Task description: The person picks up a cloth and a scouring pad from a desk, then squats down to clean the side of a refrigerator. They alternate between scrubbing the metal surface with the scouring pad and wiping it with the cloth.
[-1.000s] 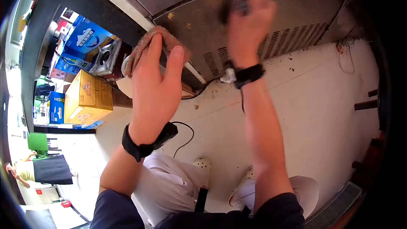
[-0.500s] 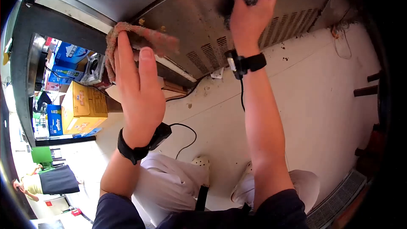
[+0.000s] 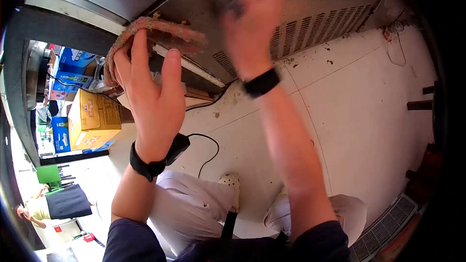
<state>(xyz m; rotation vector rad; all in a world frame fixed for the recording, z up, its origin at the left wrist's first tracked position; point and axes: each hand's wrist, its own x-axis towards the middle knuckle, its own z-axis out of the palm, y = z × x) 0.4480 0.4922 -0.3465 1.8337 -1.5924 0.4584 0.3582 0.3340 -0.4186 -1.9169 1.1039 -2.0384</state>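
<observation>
A ragged, reddish-brown cloth (image 3: 165,26) lies along the edge of the metal cabinet at upper left. My left hand (image 3: 153,87) presses on it with fingers nearly straight and thumb apart. Part of the cloth hangs past the fingers' left side. My right hand (image 3: 255,29), smeared by motion, is closed around a dark grey steel wool scourer (image 3: 233,5) against the stained metal panel (image 3: 291,0). The scourer's outline is blurred. Black bands circle both wrists.
Vent slots (image 3: 310,29) run along the panel's lower part. Dirt specks dot the pale tiled floor (image 3: 359,97). A yellow carton (image 3: 99,119) and blue boxes (image 3: 77,63) stand at left. A person (image 3: 53,204) is farther off. A grey grate (image 3: 383,228) lies at lower right.
My right hand has swept left across the panel with the steel wool scourer. My left hand has shifted slightly left, and the cloth now spreads farther left.
</observation>
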